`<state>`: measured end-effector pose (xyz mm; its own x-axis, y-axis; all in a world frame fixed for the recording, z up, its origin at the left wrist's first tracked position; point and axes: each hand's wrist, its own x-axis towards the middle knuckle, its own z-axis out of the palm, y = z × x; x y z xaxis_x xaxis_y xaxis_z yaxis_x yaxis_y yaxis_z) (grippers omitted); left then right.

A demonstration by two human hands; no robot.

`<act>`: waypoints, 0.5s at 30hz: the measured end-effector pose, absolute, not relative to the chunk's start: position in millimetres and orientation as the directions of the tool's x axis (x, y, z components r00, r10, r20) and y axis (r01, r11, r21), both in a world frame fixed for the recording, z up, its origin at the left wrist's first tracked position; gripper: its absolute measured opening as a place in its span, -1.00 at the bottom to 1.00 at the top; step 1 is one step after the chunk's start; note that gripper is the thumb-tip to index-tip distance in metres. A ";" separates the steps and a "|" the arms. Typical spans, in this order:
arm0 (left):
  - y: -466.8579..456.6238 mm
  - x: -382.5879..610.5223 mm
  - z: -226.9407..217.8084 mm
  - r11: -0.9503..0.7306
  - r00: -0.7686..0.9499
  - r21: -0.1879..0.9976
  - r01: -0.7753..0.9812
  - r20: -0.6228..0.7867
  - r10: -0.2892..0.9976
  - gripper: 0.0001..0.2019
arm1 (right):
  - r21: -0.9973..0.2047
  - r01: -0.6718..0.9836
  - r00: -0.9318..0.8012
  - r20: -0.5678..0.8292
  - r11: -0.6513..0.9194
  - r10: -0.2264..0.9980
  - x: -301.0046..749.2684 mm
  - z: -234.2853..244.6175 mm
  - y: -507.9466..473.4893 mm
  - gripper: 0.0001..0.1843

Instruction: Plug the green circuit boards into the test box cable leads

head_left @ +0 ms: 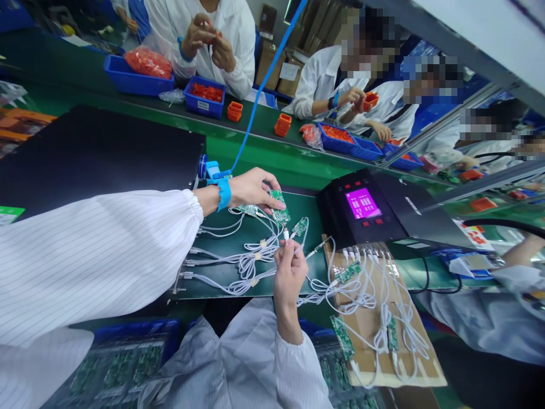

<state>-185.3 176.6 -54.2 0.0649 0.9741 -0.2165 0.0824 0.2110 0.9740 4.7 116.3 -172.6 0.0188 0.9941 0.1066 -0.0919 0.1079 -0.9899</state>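
Observation:
Between thumb and fingers, my left hand (255, 190) grips a green circuit board (280, 208) above the bench. Just below it, my right hand (290, 267) pinches a white cable plug (286, 233), its tip pointing up at the board's lower edge. Whether plug and board touch, I cannot tell. Beside the plug lies another circuit board (300, 227) with a white cable on it. A further board (248, 210) sits partly hidden under my left hand. Bundled white cables (251, 264) spread over the green bench around both hands. A blue wrist strap (223, 193) circles my left wrist.
A black tester (336, 213) with a lit magenta screen stands right. Cabled boards lie on cardboard (374, 341) below it. A large black box (106, 153) stands left. Trays of boards (123, 363) are below the bench. Across it, people handle orange parts beside blue bins (136, 82).

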 end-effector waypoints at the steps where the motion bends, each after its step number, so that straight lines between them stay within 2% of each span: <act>1: 176.4 -185.6 -53.7 0.219 0.062 0.972 0.084 -0.225 0.972 -0.48 | -0.990 -0.095 0.017 0.104 0.105 0.994 5.2 -172.6 116.4 -0.47; 15: 176.3 -185.5 -55.0 0.244 0.096 0.968 0.053 -0.248 0.964 -0.47 | -0.993 -0.076 0.006 0.093 0.093 0.996 4.6 -171.7 117.0 -0.46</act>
<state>-185.5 176.3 -55.0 0.0955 0.9641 -0.2479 0.0534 0.2437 0.9684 4.6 117.0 -171.7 0.0057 0.9956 0.0931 -0.0757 0.0933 -0.9928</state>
